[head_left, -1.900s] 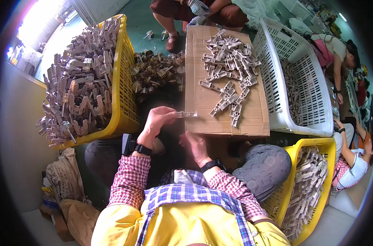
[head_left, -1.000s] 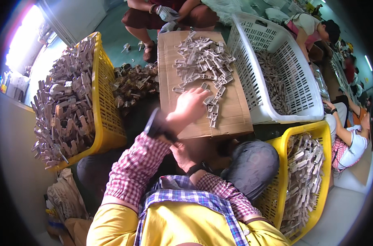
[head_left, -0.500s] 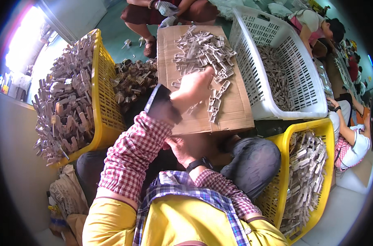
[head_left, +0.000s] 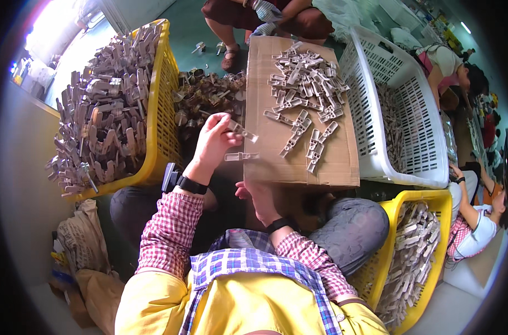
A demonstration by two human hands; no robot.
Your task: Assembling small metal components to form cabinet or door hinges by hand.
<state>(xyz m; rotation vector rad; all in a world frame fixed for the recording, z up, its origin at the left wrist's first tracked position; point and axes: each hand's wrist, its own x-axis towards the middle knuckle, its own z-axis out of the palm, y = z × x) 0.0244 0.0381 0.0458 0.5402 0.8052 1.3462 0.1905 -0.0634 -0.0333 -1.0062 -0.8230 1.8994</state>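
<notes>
My left hand [head_left: 211,146] is raised at the left edge of a cardboard sheet [head_left: 276,167], its thumb and fingers pinching a beige plastic clip-like piece [head_left: 244,132]. Just below that hand, a second similar piece [head_left: 241,157] juts past the cardboard's left edge. My right hand [head_left: 260,202] is low at the cardboard's near edge; its fingertips are smeared, so what they hold, if anything, does not show. A pile of the same beige pieces [head_left: 309,81] lies on the far half of the cardboard, with several linked in short rows nearer me.
At the left stands a yellow crate [head_left: 153,106] heaped with grey-beige parts, beside a pile of brownish metal parts [head_left: 209,97]. A white crate [head_left: 415,151] and another yellow crate [head_left: 390,223] with parts stand at the right. Beyond the cardboard a person in striped gloves [head_left: 266,11] squats.
My left hand has drawn back from the pile to the cardboard's left edge and now holds a piece. My right hand has moved slightly right. The whole view has shifted a little.
</notes>
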